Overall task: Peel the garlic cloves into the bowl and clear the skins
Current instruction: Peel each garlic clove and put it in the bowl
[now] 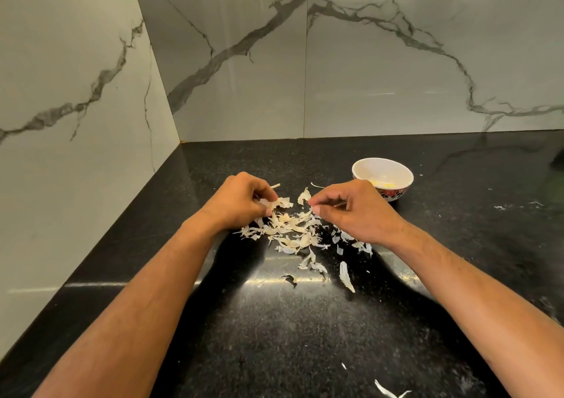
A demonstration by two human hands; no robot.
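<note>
A heap of pale garlic skins lies on the black counter between my two hands. My left hand rests at the heap's left edge, its fingers curled around a few skins; whether a clove is inside is hidden. My right hand hovers at the heap's right side, thumb and fingertips pinched on a small scrap of skin. A white bowl with a dark flowered outside stands just beyond my right hand, with yellowish peeled garlic at its bottom.
The black speckled counter meets marble-patterned walls at the back and left. Loose skins lie nearer me, one long piece and another by the lower edge. Small white specks dot the counter at the right.
</note>
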